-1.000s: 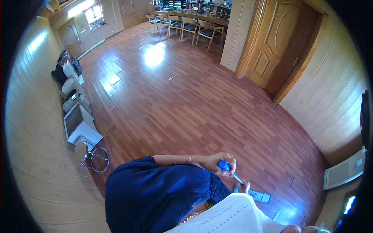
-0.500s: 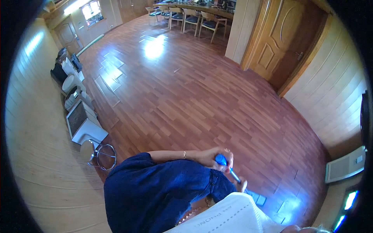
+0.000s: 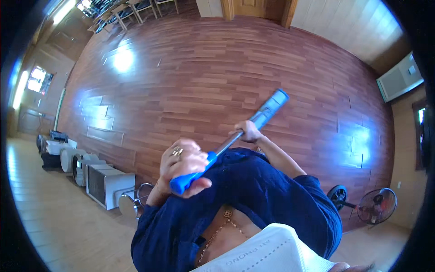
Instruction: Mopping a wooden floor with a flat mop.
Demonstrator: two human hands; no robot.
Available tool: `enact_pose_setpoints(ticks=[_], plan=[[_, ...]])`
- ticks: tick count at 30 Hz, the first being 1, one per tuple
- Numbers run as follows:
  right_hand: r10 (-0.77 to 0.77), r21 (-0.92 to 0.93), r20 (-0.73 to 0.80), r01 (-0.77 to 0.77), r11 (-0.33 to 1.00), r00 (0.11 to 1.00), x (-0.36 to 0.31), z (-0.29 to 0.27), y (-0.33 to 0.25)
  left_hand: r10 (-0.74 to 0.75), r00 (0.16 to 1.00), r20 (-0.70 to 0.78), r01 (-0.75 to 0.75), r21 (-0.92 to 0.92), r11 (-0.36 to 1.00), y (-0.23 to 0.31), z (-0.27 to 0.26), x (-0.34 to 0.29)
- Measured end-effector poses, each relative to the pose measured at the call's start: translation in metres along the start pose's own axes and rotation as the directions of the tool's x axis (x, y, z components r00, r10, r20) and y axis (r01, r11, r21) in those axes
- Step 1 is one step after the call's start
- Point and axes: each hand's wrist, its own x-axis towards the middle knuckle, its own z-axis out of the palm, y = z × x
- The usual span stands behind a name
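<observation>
A flat mop (image 3: 229, 142) with a blue grip, a metal pole and a blue-grey flat head slants across in front of me. My left hand (image 3: 186, 163), wearing a ring, is closed round the blue grip near its top end. Farther along the pole, my right hand (image 3: 248, 131) is wrapped round the metal part, above the head. The mop head (image 3: 270, 109) points away and to the right over the brown wood-look floor (image 3: 195, 90). Whether its underside touches the floor cannot be seen.
Along the left wall stand a round stool (image 3: 129, 205), a white box-shaped appliance (image 3: 108, 186) and other items. A fan (image 3: 377, 206) stands at right, and a white wall unit (image 3: 401, 78) is beyond it. Chairs (image 3: 124, 16) line a table at the far left; a door (image 3: 256, 8) is ahead.
My view has turned to the right, bringing the fan into sight. The mop's grip has swung left toward me with my left hand, and its head now shows ahead instead of at lower right.
</observation>
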Motion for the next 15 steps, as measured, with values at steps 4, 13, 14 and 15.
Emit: enact_pose_setpoints(ticks=[4,13,14,15], plan=[[-0.157,0.237,0.059,0.139,0.962,0.986,0.035,0.040,-0.043,0.117,0.993,-0.004,-0.117,0.063,0.991,0.035,-0.024,-0.009],[-0.359,0.390,0.312,0.226,0.893,0.880,0.074,0.067,-0.112,0.255,0.967,0.002,-0.254,0.073,0.964,0.063,-0.044,-0.001],[-0.339,0.359,0.358,0.207,0.910,0.870,0.076,0.067,-0.110,0.234,0.972,-0.001,-0.233,0.085,0.969,0.062,-0.045,-0.002],[-0.346,0.362,0.359,0.213,0.908,0.867,0.077,0.071,-0.105,0.222,0.975,0.025,-0.224,0.092,0.970,0.061,-0.048,-0.002]])
